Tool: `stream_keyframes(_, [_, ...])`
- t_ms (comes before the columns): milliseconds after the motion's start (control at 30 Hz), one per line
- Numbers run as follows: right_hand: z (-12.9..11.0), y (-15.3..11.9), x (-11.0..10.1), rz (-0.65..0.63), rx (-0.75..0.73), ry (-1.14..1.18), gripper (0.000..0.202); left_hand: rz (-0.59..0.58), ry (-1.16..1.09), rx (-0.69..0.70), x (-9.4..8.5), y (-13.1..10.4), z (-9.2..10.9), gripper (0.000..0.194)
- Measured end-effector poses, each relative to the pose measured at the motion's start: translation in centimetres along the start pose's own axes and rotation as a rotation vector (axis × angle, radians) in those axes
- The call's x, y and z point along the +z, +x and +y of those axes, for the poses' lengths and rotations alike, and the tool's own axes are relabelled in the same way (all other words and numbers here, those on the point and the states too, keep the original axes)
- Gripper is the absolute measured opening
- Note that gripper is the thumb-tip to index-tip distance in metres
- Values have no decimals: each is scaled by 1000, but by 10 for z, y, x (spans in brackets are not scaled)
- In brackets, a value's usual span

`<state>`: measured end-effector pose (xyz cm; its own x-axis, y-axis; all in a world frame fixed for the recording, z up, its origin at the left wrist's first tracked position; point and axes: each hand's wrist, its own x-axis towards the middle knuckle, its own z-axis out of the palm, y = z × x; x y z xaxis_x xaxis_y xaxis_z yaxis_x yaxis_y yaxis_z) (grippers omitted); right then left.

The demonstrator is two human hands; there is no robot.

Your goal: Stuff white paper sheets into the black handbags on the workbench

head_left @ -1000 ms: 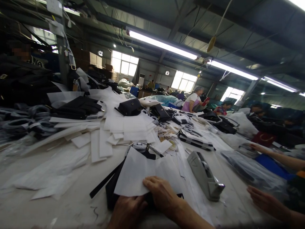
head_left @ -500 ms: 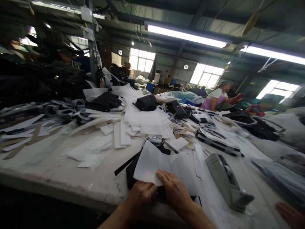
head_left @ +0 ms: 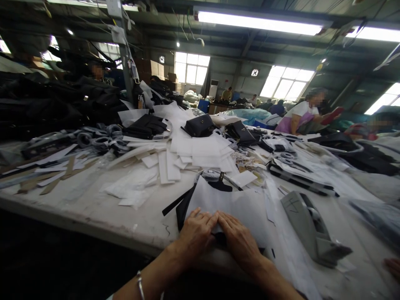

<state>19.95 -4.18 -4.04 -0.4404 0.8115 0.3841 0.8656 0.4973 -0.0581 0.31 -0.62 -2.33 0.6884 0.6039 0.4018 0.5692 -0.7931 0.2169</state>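
Observation:
A white sheet of thin paper or foam lies over a black bag at the table's front edge. My left hand rests palm down on the sheet's near edge, its fingers flat. Beside it, fingertips almost touching, my right hand lies on the sheet with fingers stretched out. Some black material shows between the two hands. A black strap sticks out to the left of the bag, and a wrapped grey-white handle shows behind the sheet. Most of the bag is hidden.
A grey tape dispenser stands to the right. Behind are stacked white sheets, black bags and grey rolled handles. Cardboard strips lie left. A co-worker is across the table; another person's hand shows at right.
My left hand has come up from the sheet's near lower edge to lie flat on top, beside the right. The view has turned slightly left, so things sit further right.

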Motion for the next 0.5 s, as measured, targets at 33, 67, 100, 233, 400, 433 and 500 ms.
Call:
stream_keyframes(33, [0,0,0,7,17,11,59,-21,-30,-4,1,-1,-4,49])
stream_keyframes(67, [0,0,0,11,36,22,60,-37,-54,-3,0,-2,-7,44])
stream_keyframes(100, [0,1,0,9,56,31,60,-53,-69,-3,-2,-2,-9,38])
stream_keyframes(233, [-8,15,-10,-72,141,48,46,-110,-63,-12,-12,3,-5,31])
stream_keyframes(400, [-16,25,-15,-86,136,16,45,-33,19,25,-6,6,-7,21])
stream_keyframes(433, [-16,24,-14,-66,116,-4,47,-3,39,41,-3,5,-8,21])
stream_keyframes(500, [-15,20,-10,-11,101,-50,52,66,77,85,1,4,-12,19])
